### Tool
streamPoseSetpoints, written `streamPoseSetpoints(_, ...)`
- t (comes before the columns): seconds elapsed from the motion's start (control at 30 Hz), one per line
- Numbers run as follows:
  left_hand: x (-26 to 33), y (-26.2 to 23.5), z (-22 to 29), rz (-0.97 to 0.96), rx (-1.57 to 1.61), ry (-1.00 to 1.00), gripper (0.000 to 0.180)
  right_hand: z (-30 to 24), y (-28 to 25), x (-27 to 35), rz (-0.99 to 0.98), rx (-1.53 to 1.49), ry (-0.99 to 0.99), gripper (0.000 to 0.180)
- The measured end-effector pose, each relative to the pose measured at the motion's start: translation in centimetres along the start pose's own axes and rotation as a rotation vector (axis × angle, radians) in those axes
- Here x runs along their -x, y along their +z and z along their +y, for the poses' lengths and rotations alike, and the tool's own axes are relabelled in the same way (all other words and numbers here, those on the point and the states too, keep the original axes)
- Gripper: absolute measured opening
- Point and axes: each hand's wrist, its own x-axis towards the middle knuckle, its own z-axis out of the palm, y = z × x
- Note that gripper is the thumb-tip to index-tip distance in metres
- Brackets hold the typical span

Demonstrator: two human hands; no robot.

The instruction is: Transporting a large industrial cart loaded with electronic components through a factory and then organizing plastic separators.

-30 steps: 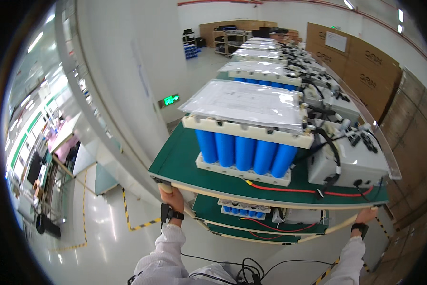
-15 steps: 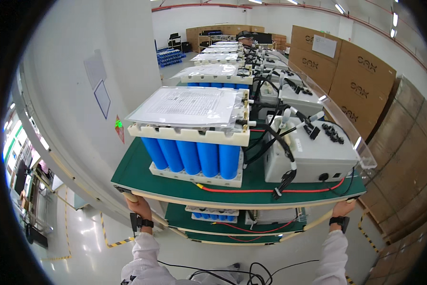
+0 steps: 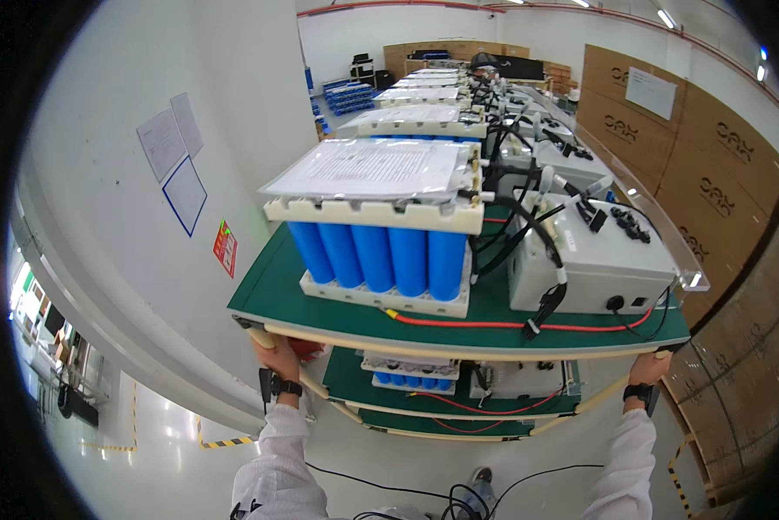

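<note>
My left hand (image 3: 277,358) is wrapped round the left corner post of a long cart with green shelves (image 3: 337,321) and cream tubes. At the opposite near corner, my right hand (image 3: 649,369) grips the right post. On the top shelf stands a battery pack (image 3: 374,262) of blue cylinders between cream frames, covered by bagged printed sheets (image 3: 368,169). Beside it sits a grey box (image 3: 593,264) with black cables (image 3: 537,227) and white connectors. A red cable (image 3: 493,325) runs along the near edge. More packs and boxes line up behind.
A white wall (image 3: 207,52) with posted papers (image 3: 166,143) stands close on the left. Tall cardboard boxes (image 3: 667,147) rise on the right, over a wooden pallet (image 3: 701,468). A person (image 3: 485,62) is at the cart's far end. Black cables (image 3: 467,503) hang below me.
The wall's papers and red sign appear larger and nearer, and the right-hand boxes have shifted outward. The cart sits further right and higher in view. Both hands keep their grip.
</note>
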Motion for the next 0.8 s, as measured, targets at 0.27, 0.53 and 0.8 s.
streamPoseSetpoints(0.27, 0.2, -0.4, -0.6, -0.002, 0.103, -0.065, 0.016, -3.0, -0.2, 0.4, 0.002, -0.019, 0.075, 0.027)
streamPoseSetpoints(0.53, 0.3, -0.8, -3.4, 0.012, 0.026, 0.024, 0.019, -1.4, -0.6, 0.8, -0.037, -0.151, 0.027, 0.026)
streamPoseSetpoints(0.8, 0.3, -0.9, -1.9, -0.006, -0.21, -0.01, 0.023, -3.3, -0.6, 0.2, -0.084, -0.237, 0.112, 0.016)
